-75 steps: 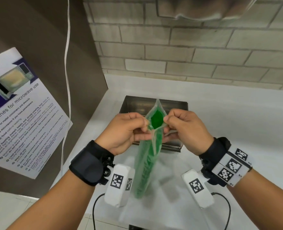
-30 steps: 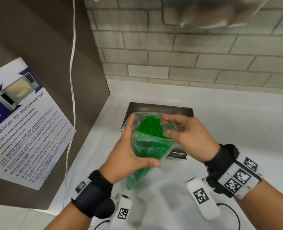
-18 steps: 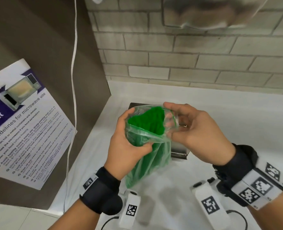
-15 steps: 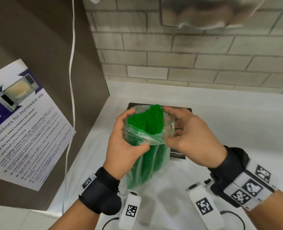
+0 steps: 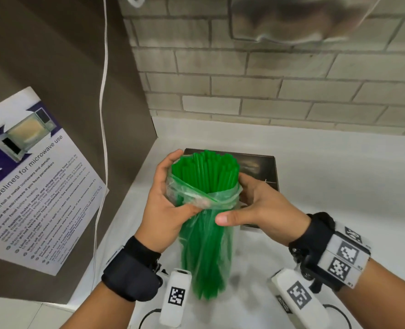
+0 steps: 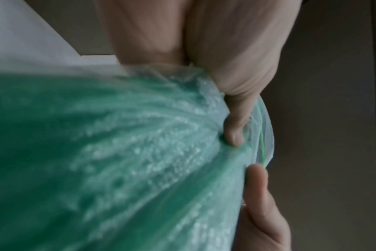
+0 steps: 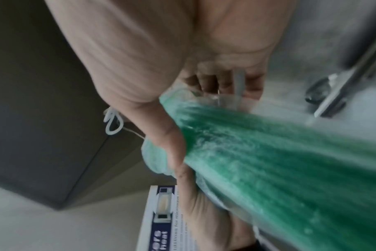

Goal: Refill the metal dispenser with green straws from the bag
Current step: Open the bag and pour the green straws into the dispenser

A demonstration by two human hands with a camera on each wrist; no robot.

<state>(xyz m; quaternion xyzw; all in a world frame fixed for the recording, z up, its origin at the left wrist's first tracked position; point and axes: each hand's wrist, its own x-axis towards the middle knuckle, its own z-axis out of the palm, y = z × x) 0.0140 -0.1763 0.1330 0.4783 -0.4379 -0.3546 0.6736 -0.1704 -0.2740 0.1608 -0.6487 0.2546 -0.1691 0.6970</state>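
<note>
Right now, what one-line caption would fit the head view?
Both hands, left hand and right hand, grip a bag of green straws before the metal dispenser.

Crinkled clear plastic bag (image 5: pixel 203 200), glossy green plastic straws (image 5: pixel 208 169), dark brushed-metal dispenser (image 5: pixel 258 167), smooth white counter (image 5: pixel 339 186)

The mouth of the bag (image 5: pixel 203 198), pinched nearly flat 2.5 s ago, is now spread wide and rolled down into a bunched collar. The green straws (image 5: pixel 208 169) are now bared above it. The left hand (image 5: pixel 165 207) is shifted to wrap the bag's side, and the right hand (image 5: pixel 260 210) to clasp the opposite side.
</note>
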